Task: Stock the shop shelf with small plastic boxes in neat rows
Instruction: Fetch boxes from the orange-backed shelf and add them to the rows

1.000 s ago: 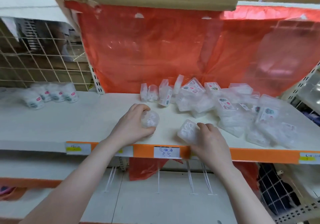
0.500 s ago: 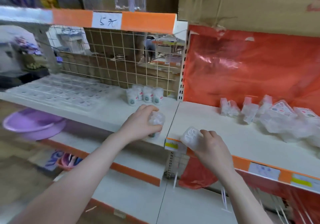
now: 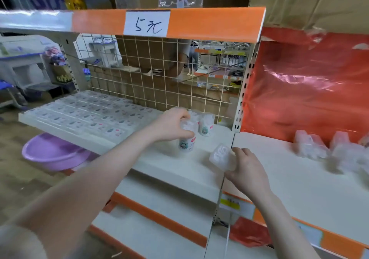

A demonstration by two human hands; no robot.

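Observation:
My left hand (image 3: 171,125) grips the top of a small round clear tub (image 3: 186,140) with a printed label, which stands on the white shelf (image 3: 179,168) near its right end. Just behind it stand more such tubs (image 3: 205,125) by the wire grid. My right hand (image 3: 245,170) holds a flat clear plastic box (image 3: 221,156) tilted above the seam between the two shelf sections. Rows of flat clear boxes (image 3: 85,114) cover the left part of this shelf. A loose heap of clear boxes (image 3: 327,148) lies on the right shelf.
An orange rail with a handwritten price card (image 3: 147,23) caps the shelf above. A wire grid (image 3: 159,74) backs the left section, red plastic sheeting (image 3: 305,86) the right. A purple basin (image 3: 54,154) sits on the floor at left. Lower shelves run beneath.
The view has swung left from the heap to the neighbouring shelf section. My left hand has carried the round tub over and down onto the shelf by the other tubs; my right hand followed with its box.

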